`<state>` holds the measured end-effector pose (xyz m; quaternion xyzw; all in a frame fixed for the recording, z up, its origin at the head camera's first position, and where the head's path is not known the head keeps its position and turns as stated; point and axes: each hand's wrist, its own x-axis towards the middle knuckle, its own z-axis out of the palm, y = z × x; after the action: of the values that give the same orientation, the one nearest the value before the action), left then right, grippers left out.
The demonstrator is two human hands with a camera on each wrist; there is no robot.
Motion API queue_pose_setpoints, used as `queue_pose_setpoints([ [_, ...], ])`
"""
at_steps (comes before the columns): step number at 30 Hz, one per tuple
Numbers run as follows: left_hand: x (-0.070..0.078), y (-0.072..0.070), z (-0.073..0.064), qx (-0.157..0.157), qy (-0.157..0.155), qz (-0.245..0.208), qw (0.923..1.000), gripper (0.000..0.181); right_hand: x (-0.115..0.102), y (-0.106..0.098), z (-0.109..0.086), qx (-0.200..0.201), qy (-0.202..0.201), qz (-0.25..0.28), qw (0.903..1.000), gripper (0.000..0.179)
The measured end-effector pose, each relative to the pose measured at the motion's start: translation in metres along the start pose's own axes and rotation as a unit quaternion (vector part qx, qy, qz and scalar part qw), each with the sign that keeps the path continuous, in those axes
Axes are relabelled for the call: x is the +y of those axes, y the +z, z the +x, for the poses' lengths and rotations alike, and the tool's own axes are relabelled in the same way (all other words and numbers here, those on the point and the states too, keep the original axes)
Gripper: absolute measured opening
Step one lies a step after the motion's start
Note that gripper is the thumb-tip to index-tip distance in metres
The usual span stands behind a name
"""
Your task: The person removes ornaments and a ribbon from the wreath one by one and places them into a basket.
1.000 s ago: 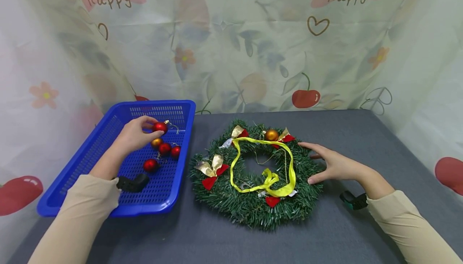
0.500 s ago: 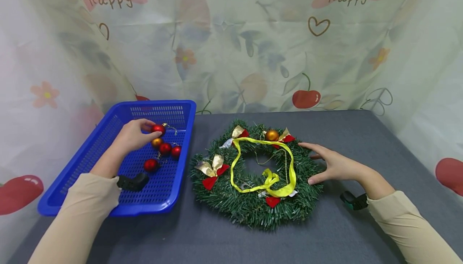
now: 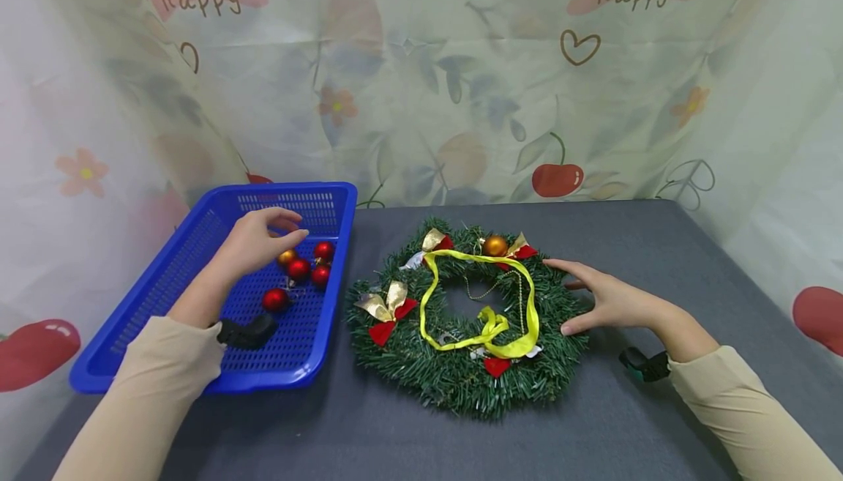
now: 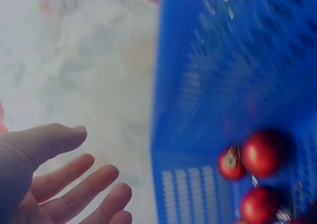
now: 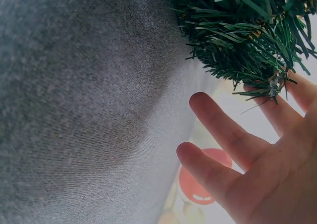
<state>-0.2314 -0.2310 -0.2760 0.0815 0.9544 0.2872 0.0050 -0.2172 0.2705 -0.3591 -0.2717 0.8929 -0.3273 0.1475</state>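
Over the blue basket (image 3: 151, 283) hovers my left hand (image 3: 260, 241), fingers relaxed and nothing between them. Below it in the basket lie several red ball ornaments (image 3: 298, 269) and a gold ball ornament (image 3: 287, 257), partly covered by the hand in the head view. The left wrist view shows loose fingers (image 4: 84, 184) beside the basket wall. A green wreath (image 3: 454, 386) lies on the table, with my right hand (image 3: 615, 301) at its right side, fingers spread along the edge. In the right wrist view some fingertips (image 5: 200, 101) reach beside the wreath's needles.
A yellow ribbon (image 3: 428, 305) lies looped over the wreath. Gold and red bows (image 3: 388, 309) and a gold ball (image 3: 495, 246) decorate it. The grey table (image 3: 645, 247) ends at a patterned curtain (image 3: 421, 86) at the back and sides.
My left hand has let go of a red ball ornament, which now lies with the others at the basket's right side. The hand has risen slightly to the right. The right hand stays put.
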Motion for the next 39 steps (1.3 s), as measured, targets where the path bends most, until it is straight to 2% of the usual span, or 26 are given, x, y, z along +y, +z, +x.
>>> queue_pose_setpoints([
  [4, 0.029, 0.002, -0.005, 0.007, 0.03, -0.018, 0.9994, 0.04, 0.0, -0.001, 0.0, -0.001, 0.003, -0.002, 1.0, 0.095],
  [8, 0.058, 0.011, -0.007, 0.002, 0.072, -0.022, 0.9972, 0.036, -0.001, -0.001, 0.0, -0.002, 0.003, 0.001, 1.0, 0.095],
  [12, 0.082, 0.024, -0.006, -0.017, 0.116, -0.026, 0.9928, 0.035, -0.001, -0.002, 0.001, -0.002, 0.003, 0.002, 1.0, 0.095],
  [15, 0.095, 0.035, -0.003, -0.038, 0.129, -0.028, 0.9905, 0.034, -0.001, -0.002, 0.001, -0.002, 0.003, -0.003, 1.0, 0.095],
  [19, 0.108, 0.051, 0.004, -0.066, 0.139, -0.029, 0.9877, 0.033, 0.0, -0.002, 0.001, -0.002, 0.003, -0.005, 1.0, 0.095],
  [27, 0.129, 0.082, 0.02, -0.102, 0.171, -0.015, 0.9799, 0.031, -0.002, -0.002, 0.0, -0.001, 0.004, -0.002, 1.0, 0.095],
  [32, 0.142, 0.104, 0.034, -0.125, 0.176, -0.016, 0.9763, 0.035, -0.002, -0.001, 0.0, -0.001, 0.004, 0.002, 1.0, 0.095],
  [39, 0.155, 0.13, 0.056, -0.118, 0.183, -0.012, 0.9758, 0.034, -0.001, 0.0, 0.0, -0.003, 0.002, 0.005, 1.0, 0.095],
])
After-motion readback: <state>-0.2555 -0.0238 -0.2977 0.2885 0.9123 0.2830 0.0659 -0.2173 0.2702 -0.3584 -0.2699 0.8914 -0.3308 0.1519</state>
